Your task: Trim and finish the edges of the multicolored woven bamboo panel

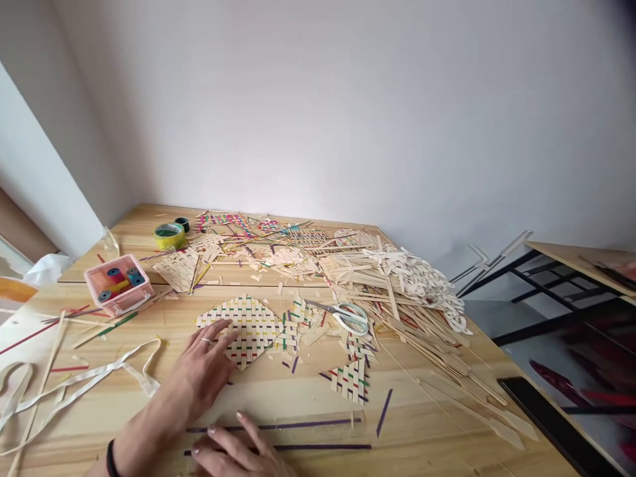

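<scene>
My left hand (201,371) lies flat on the wooden table (437,437), fingers stretched out, its fingertips resting on the edge of a diamond-shaped woven mat (246,324) of pale strips with coloured flecks. My right hand (238,450) sits at the bottom edge, fingers extended over two long purple strips (298,425) that lie side by side on the table. A ring shows on the left hand and a dark band on that wrist.
Scissors (348,315) lie right of the mat. A big heap of pale strips (397,278) covers the back and right. A pink box of thread spools (116,283), tape rolls (169,235) and white ribbon (79,384) are on the left. Smaller woven pieces (350,381) lie nearby.
</scene>
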`<state>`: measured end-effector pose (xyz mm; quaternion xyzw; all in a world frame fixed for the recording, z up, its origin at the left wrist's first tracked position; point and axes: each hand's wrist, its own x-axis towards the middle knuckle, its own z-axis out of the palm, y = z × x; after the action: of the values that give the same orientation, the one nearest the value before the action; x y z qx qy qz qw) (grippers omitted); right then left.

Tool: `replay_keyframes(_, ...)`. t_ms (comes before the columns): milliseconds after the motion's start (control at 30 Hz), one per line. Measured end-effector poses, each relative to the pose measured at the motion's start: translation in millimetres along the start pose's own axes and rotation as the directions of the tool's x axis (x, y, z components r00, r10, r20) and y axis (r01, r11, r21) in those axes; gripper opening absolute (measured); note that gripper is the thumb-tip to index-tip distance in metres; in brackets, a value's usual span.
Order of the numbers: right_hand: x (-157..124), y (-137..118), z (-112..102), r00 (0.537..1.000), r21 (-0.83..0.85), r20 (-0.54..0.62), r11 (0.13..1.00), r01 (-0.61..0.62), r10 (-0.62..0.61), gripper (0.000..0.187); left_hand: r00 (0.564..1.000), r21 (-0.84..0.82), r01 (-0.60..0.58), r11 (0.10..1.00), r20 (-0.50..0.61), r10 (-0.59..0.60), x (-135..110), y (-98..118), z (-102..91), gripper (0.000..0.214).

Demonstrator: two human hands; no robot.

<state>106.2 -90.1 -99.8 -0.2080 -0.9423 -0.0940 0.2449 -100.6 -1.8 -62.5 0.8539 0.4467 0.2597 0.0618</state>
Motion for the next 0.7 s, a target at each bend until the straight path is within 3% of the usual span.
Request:
replay_keyframes(133,0,9,-11,0.978,0.048,0.207,0.999,0.017,-0.026,0.035,1.0,0.054,-0.011,0.998,0.005,0.01,-2,-11,5.5,0.053)
replay_keyframes(233,-7,25,-30,0.959,0.104,0.282,0.994,-0.027,-0.004,0.035,1.0,0.079,0.004,0.997,-0.001,-0.004,-2,-17,5.4,0.052)
replay_keyframes(367,-16,45,-57,0.917,0.225,0.392,0.959,-0.172,0.073,0.05,0.997,0.091,0.077,0.993,-0.022,-0.075,-1,-22,3.3,0.051)
replay_keyframes(467,-22,57,-76,0.869,0.283,0.472,0.909,-0.307,0.146,0.049,0.99,0.1,0.137,0.985,-0.042,-0.134,-1,-25,-0.4,0.051)
replay_keyframes(600,-27,57,-84,0.858,0.251,0.458,0.892,-0.375,0.231,0.044,0.984,0.095,0.18,0.979,-0.026,-0.178,-1,-29,-7.1,0.05)
replay_keyframes(700,-25,38,-67,0.923,0.243,0.356,0.938,-0.245,0.148,0.044,0.981,0.089,0.194,0.977,-0.012,-0.194,0,-30,-10.3,0.051)
